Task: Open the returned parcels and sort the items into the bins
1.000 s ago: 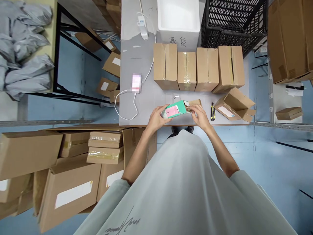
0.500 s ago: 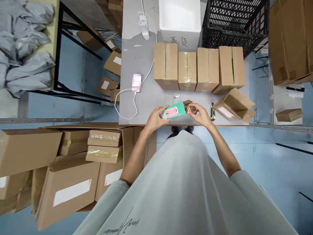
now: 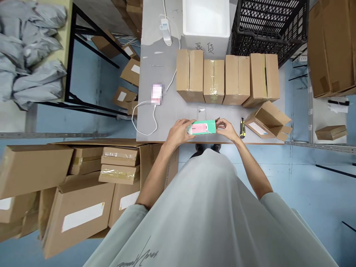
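A small green and pink product box lies level between my hands near the front edge of the grey table. My left hand grips its left end, fingers curled round it. At the box's right end my right hand has its fingers closed on the end, where a bit of brown cardboard shows; what that cardboard belongs to is hidden.
Several closed cardboard boxes stand in a row behind. An open cardboard box and a utility knife lie to the right. A phone on a white cable lies left. White foam box and black crate at the back.
The green box has turned from tilted to level and sunk slightly toward the table edge. My right hand has closed in on its right end, covering most of the brown cardboard.
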Demonstrator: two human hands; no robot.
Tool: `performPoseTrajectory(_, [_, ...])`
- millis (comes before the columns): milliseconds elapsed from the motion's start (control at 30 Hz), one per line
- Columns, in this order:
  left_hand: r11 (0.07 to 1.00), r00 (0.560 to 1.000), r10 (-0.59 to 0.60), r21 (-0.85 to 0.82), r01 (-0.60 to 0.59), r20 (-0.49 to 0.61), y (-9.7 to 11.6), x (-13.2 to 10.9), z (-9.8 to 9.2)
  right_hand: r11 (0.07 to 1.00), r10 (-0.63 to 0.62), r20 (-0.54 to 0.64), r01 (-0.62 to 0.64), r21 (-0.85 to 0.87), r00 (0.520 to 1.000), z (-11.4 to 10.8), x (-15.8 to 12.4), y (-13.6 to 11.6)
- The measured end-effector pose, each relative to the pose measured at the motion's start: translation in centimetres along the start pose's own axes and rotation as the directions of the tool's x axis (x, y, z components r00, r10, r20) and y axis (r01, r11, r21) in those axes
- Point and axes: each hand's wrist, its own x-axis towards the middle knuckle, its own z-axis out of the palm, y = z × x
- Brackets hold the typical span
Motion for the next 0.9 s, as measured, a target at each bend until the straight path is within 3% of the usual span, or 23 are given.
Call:
performPoseTrajectory(133, [0.998, 1.0, 0.016, -0.067, -0.016, -0.001, -0.4, 0.3, 0.6, 0.999, -0.027, -0.005, 0.027, 0.047, 1.0, -0.4, -0.4, -0.1])
performPoseTrajectory(367, [0.996, 0.999, 0.028, -0.082, -0.03, -0.022, -0.5, 1.1, 1.4, 0.997, -0.061, -0.068, 0.058, -0.042, 0.996, -0.6, -0.7, -0.4])
performPoseTrajectory(600, [0.987, 0.998, 0.069, -0.148, -0.067, 0.012, -0.3, 1.5, 1.4, 0.993, -0.101, -0.112, 0.107, 0.048, 0.989, -0.4, -1.6, -0.5])
performPoseTrajectory(900, [0.991, 0.999, 0.053, -0.121, -0.052, 0.003, -0.1, 1.4, 1.3, 1.0, 0.004, -0.064, -0.005, -0.013, 0.998, -0.6, -1.9, 0.1])
